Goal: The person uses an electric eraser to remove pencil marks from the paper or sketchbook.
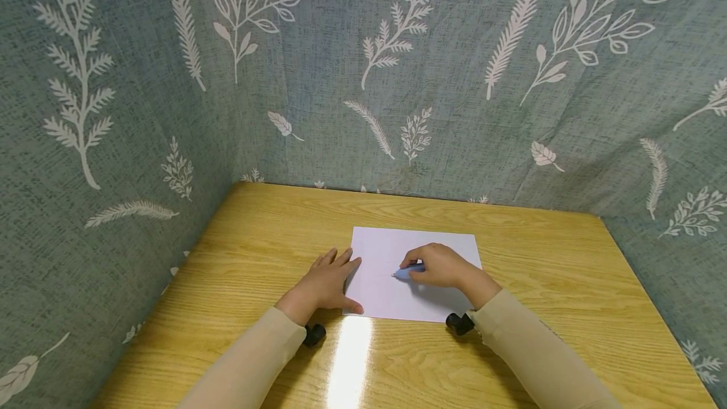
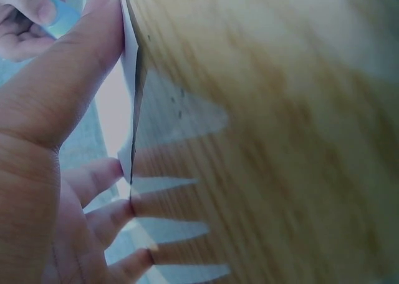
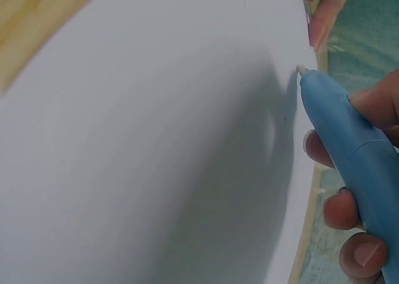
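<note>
A white sheet of paper [image 1: 375, 298] lies flat on the wooden table. My right hand [image 1: 443, 266] grips a thick blue pen [image 3: 349, 131] with a narrow pale tip. In the head view the pen slants down to the left, its tip at or just above the middle of the sheet; contact cannot be told. My left hand [image 1: 325, 283] rests spread at the sheet's left edge, with the thumb on the near left corner and fingertips at the side. The left wrist view shows the paper's edge [image 2: 129, 78] slightly raised beside the thumb.
The wooden table [image 1: 272, 226] extends around the sheet on all sides, with a bright glare streak near its front. Grey-blue leaf-patterned cloth [image 1: 318, 81] hangs behind it and at both sides. Black wrist cameras [image 1: 459, 323] sit under both wrists.
</note>
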`<act>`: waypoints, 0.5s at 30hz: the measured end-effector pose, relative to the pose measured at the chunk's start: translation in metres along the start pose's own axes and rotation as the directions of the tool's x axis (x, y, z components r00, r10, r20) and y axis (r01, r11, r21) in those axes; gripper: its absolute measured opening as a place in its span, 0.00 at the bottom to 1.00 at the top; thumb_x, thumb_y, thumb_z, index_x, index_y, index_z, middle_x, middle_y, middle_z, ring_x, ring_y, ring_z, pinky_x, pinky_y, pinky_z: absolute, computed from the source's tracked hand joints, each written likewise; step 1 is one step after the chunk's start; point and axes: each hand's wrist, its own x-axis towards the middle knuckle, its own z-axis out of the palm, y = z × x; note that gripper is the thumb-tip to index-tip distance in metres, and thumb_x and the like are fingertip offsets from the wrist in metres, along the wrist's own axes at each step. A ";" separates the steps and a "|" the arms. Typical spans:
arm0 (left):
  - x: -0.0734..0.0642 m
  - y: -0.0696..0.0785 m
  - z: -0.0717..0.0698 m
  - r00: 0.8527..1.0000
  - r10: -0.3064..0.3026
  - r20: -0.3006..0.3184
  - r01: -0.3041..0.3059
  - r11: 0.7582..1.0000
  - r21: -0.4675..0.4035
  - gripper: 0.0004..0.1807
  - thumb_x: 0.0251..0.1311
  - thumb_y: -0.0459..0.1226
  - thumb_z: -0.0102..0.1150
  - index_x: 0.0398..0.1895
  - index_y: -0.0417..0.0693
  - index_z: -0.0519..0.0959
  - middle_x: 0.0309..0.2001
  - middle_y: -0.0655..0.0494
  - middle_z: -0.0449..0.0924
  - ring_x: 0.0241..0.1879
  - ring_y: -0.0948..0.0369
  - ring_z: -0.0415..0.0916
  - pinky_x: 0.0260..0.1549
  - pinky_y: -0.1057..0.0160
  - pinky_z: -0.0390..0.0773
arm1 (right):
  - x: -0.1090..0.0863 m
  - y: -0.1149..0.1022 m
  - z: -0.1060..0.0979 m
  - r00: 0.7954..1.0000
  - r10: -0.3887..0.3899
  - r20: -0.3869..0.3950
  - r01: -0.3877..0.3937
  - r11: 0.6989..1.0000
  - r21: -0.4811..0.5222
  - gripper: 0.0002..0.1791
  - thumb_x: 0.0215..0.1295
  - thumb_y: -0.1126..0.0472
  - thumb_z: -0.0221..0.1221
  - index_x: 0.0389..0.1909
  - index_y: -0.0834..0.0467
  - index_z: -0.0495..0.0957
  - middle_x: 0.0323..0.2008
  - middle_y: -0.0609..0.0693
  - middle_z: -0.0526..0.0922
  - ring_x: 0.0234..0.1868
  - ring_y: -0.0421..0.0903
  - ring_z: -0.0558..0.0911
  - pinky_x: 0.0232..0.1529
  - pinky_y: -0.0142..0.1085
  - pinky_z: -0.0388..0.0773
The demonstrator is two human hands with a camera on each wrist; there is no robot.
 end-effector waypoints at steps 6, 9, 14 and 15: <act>0.000 0.000 0.000 1.000 0.002 0.002 -0.002 1.000 -0.017 0.60 0.43 0.66 0.72 0.79 0.54 0.59 0.80 0.48 0.47 0.77 0.39 0.40 0.73 0.38 0.44 | 0.000 0.000 0.001 1.000 0.005 -0.001 -0.005 1.000 0.007 0.11 0.66 0.59 0.62 0.45 0.45 0.87 0.42 0.41 0.86 0.36 0.37 0.78 0.40 0.39 0.75; -0.001 0.000 0.000 1.000 0.003 0.003 -0.002 1.000 -0.017 0.60 0.43 0.65 0.72 0.79 0.54 0.59 0.80 0.48 0.47 0.77 0.39 0.40 0.73 0.39 0.44 | 0.000 0.000 0.001 1.000 0.005 -0.002 -0.005 1.000 0.007 0.11 0.66 0.59 0.62 0.45 0.45 0.87 0.42 0.41 0.86 0.37 0.37 0.78 0.41 0.39 0.75; 0.000 0.000 0.000 1.000 -0.001 -0.002 0.001 1.000 -0.014 0.60 0.43 0.65 0.72 0.79 0.54 0.59 0.80 0.48 0.47 0.77 0.39 0.40 0.73 0.38 0.44 | 0.001 -0.001 0.001 1.000 -0.006 -0.004 0.006 1.000 0.007 0.11 0.66 0.59 0.62 0.46 0.45 0.87 0.42 0.41 0.86 0.38 0.38 0.79 0.42 0.40 0.76; 0.000 0.000 0.001 1.000 -0.001 -0.004 0.000 1.000 -0.013 0.60 0.43 0.65 0.72 0.79 0.54 0.59 0.80 0.48 0.47 0.77 0.39 0.40 0.73 0.39 0.44 | 0.001 -0.001 0.001 1.000 -0.008 -0.005 0.008 1.000 0.004 0.11 0.66 0.59 0.62 0.46 0.45 0.87 0.42 0.40 0.86 0.38 0.38 0.79 0.42 0.40 0.76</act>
